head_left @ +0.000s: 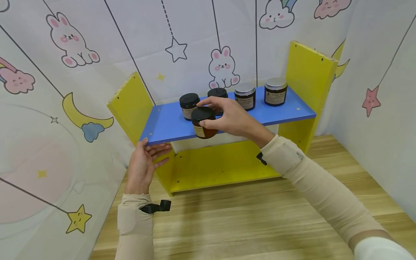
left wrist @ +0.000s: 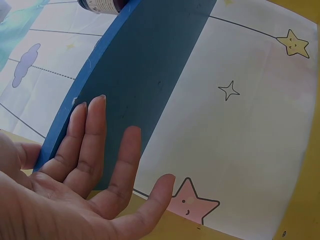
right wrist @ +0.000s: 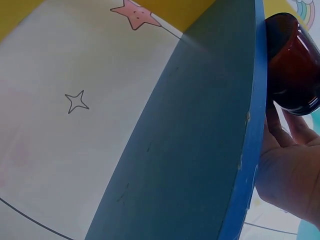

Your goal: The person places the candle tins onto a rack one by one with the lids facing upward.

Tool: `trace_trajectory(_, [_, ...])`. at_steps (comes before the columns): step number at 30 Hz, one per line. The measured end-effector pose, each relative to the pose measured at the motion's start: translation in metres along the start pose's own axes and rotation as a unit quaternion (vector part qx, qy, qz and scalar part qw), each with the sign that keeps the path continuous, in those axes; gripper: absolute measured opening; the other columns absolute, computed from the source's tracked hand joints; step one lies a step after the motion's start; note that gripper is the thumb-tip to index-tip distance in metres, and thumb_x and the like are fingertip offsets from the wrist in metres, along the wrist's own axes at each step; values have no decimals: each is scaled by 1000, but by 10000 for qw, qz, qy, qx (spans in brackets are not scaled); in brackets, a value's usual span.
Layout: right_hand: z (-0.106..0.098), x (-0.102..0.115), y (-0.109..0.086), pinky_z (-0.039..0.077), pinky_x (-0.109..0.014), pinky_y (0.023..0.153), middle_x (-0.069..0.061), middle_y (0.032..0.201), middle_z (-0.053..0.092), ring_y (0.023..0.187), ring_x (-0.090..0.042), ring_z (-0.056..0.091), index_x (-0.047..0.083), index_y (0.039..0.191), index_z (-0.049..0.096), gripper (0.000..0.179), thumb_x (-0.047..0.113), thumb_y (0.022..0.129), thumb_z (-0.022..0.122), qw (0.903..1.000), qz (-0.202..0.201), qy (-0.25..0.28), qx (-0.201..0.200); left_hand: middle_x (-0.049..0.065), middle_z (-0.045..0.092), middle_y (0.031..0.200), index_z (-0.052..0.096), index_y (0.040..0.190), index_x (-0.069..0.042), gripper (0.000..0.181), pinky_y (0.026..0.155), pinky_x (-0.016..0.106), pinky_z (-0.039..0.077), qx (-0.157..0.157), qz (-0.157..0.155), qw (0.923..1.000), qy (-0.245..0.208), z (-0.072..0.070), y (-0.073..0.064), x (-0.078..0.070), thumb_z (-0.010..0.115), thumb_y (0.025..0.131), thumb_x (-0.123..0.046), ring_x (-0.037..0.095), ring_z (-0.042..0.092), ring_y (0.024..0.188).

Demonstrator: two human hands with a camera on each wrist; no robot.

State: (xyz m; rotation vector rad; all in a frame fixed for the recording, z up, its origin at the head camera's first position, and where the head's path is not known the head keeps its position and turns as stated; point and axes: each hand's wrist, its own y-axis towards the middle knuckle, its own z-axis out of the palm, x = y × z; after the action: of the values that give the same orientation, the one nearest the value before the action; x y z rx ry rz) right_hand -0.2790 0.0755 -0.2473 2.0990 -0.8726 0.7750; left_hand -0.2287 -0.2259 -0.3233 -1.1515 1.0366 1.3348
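An amber jar (head_left: 203, 122) with a black lid and tan label hangs tilted at the blue shelf's front edge. My right hand (head_left: 232, 117) grips it around the lid, thumb in front and fingers behind. From below, the right wrist view shows its dark glass bottom (right wrist: 295, 65) beside the shelf edge. My left hand (head_left: 143, 166) is at the front left corner of the blue shelf (head_left: 169, 124): the thumb lies over the edge, and the other fingers extend loosely beneath. Behind the held jar stand two black-lidded jars, one at left (head_left: 189, 105), the other (head_left: 218, 92) partly hidden by my right hand.
Two silver-lidded jars (head_left: 245, 96) (head_left: 275, 91) stand on the shelf's right half. Yellow side panels (head_left: 310, 72) rise at both ends, with a yellow lower board (head_left: 221, 166) underneath. The unit stands on a wood-grain surface (head_left: 227, 216), before a printed cloth backdrop (head_left: 191, 21).
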Motion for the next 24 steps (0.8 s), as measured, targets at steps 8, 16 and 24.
trace_trajectory(8, [4, 1, 4, 52, -37, 77, -2, 125, 64, 102, -15, 62, 28, 131, 62, 43, 33, 90, 73, 9998, 169, -90, -19, -2, 78, 96, 70, 102, -12, 54, 104, 56, 42, -10, 10, 10000, -16, 0, 0, 0, 25, 112, -39, 21, 71, 101])
trace_trajectory(16, [8, 8, 10, 52, -37, 85, -3, 133, 62, 104, -15, 61, 28, 128, 63, 46, 46, 88, 74, 9973, 134, -710, -101, -2, 78, 97, 69, 105, -11, 52, 102, 54, 44, -16, -15, 10000, -16, 0, 0, 0, 25, 112, -39, 20, 71, 102])
trace_trajectory(24, [-3, 21, 20, 51, -38, 92, -3, 136, 61, 112, -18, 60, 25, 130, 65, 50, 50, 88, 74, 9908, 309, -1260, 391, -3, 78, 97, 69, 105, -11, 52, 102, 53, 45, -39, -8, 10000, 30, 0, 0, -1, 25, 112, -39, 20, 72, 102])
